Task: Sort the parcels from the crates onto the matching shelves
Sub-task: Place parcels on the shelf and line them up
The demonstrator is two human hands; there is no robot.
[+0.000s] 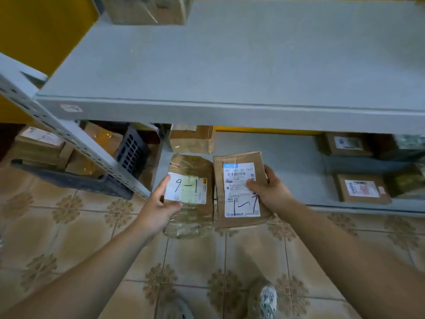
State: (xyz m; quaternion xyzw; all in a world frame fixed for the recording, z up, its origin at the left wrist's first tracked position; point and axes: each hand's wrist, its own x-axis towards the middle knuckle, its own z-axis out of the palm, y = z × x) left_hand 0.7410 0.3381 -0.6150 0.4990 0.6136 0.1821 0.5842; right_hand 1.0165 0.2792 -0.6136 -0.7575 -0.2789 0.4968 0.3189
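My left hand (158, 208) grips a taped brown parcel (192, 215) whose white label reads 9-1. My right hand (271, 192) grips a flat brown paper parcel (239, 157) with a printed barcode label and a handwritten 1-7; my thumb lies across that label. Both parcels are held side by side in front of the grey metal shelf unit, below its wide upper shelf (230, 65) and level with the lower shelf (299, 153). A dark plastic crate (76, 178) with several brown parcels stands on the floor at the left.
A cardboard box (145, 10) sits at the back left of the upper shelf. Several labelled boxes (361, 187) lie on the lower shelves at right, another box (193, 138) behind my hands. A perforated shelf post (76, 143) slants at left. Tiled floor lies below.
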